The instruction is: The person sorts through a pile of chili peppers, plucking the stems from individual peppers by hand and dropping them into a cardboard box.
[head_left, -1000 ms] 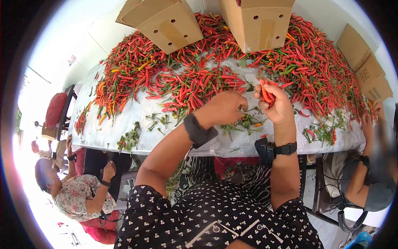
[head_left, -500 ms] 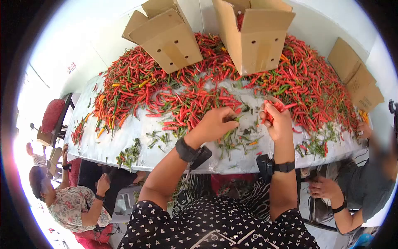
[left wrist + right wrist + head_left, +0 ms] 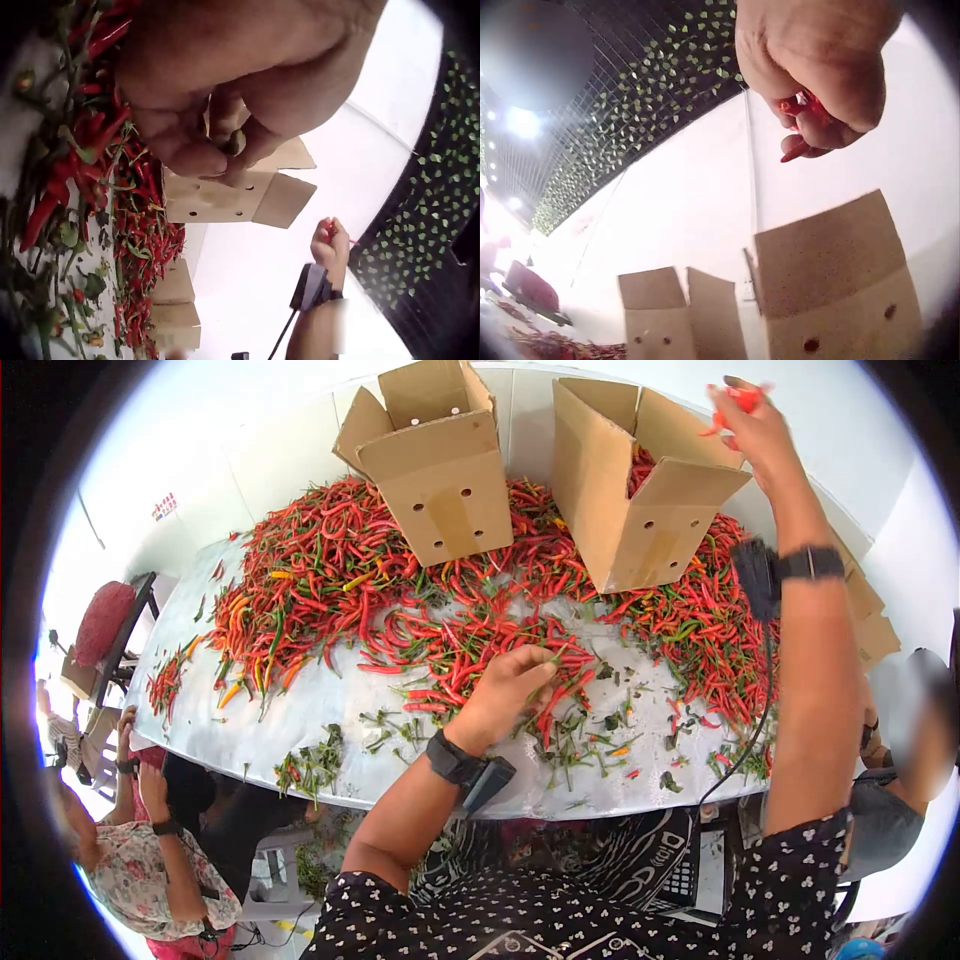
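Observation:
My right hand (image 3: 765, 438) is raised high at the upper right, above and to the right of the right cardboard box (image 3: 660, 540). It grips a small bunch of red chilies (image 3: 738, 402), whose tips poke out between the fingers. Red chilies (image 3: 641, 468) show inside that box. My left hand (image 3: 497, 698) is low over the table, at the near edge of a loose heap of red chilies (image 3: 455, 645). Its thumb and fingers pinch a small green stem (image 3: 558, 654), mostly covered by the fingers in the left wrist view.
A second open box (image 3: 450, 495) stands left of the first, amid large chili piles (image 3: 310, 560). Green stem scraps (image 3: 575, 750) lie near the table's front edge. A cable hangs from my right wrist. People sit at left (image 3: 150, 870) and right (image 3: 890, 820).
My right hand has risen from the table to above the right box, carrying the red chilies. The left hand stays by the heap. The head view has shifted, showing more of both boxes.

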A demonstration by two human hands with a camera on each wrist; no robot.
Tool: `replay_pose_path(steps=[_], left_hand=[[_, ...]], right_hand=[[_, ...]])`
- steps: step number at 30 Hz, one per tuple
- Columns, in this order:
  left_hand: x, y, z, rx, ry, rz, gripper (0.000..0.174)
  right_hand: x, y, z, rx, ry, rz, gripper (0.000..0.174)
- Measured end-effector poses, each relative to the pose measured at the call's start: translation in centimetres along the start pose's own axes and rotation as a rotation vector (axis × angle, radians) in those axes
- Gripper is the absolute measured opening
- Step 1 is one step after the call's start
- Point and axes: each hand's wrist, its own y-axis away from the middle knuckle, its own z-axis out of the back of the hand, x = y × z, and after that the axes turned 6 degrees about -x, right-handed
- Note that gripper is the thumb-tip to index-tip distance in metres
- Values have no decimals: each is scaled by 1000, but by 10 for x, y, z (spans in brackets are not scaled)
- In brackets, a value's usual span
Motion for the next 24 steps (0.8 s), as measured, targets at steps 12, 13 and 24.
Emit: replay_pose_path(steps=[12, 13, 24], left_hand=[[0, 10, 1, 61, 316, -89, 5], [-2, 12, -1, 74, 331, -86, 5], [-5, 14, -3, -1, 25, -207, 4]], right_hand=[[-6, 251, -12, 578, -50, -468, 15], [-14, 265, -17, 580, -50, -464, 15], [-40, 293, -46, 409, -165, -486, 14]])
